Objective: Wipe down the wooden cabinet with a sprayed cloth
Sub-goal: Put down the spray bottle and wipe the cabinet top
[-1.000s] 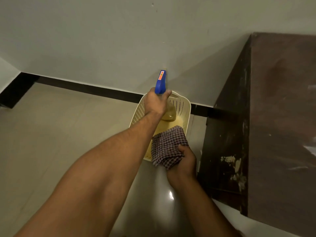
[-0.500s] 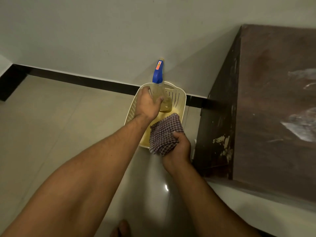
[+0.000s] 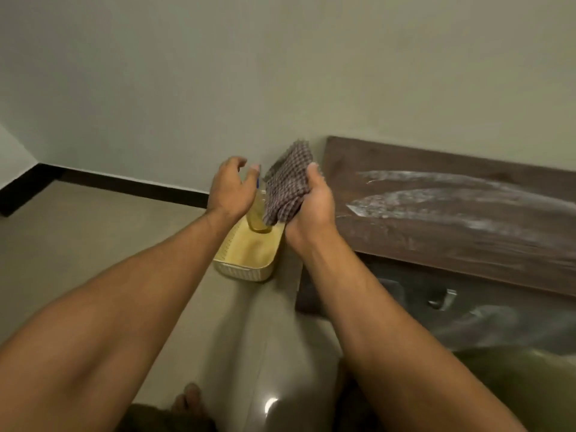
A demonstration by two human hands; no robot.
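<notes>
Right hand (image 3: 311, 210) clenched on the checked cloth (image 3: 288, 185) at frame centre, left hand (image 3: 232, 188) empty with fingers spread above the spray bottle (image 3: 257, 218) in the basket (image 3: 246, 260) (spraying likely done), while the cabinet (image 3: 436, 219) at right shows pale streaks, wiping apparently unfinished.

A room in a home: a plain painted wall (image 3: 218, 73) meets a glossy tiled floor (image 3: 93, 238) along a dark skirting board (image 3: 124, 182), with a worn wooden cabinet (image 3: 436, 219) beside a plastic basket (image 3: 246, 269).
</notes>
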